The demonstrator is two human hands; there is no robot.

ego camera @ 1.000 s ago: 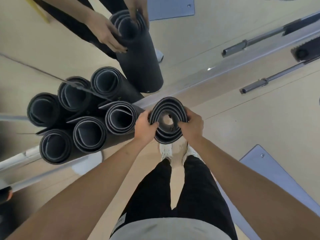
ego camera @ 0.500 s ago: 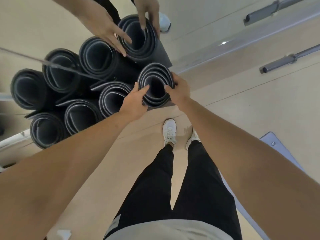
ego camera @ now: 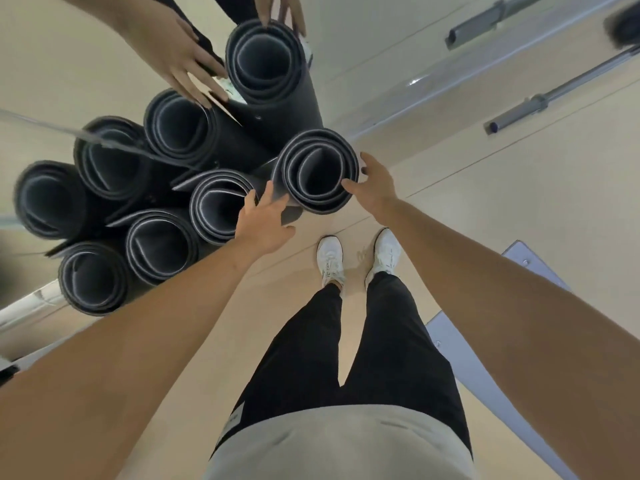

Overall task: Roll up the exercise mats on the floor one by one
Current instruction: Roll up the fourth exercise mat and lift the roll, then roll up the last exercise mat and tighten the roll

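Along the mirror (ego camera: 363,46), far left: stood rolls (ego camera: 156,244) | left hand (ego camera: 265,220): fingers straight, resting on the newest rolled mat (ego camera: 317,171), gripping nothing | mat: upright on the floor (ego camera: 485,209), just beside its neighbour | right hand (ego camera: 372,183): relaxed fingers steadying the rim | you: ease both palms off together so the coil neither tips nor springs open.
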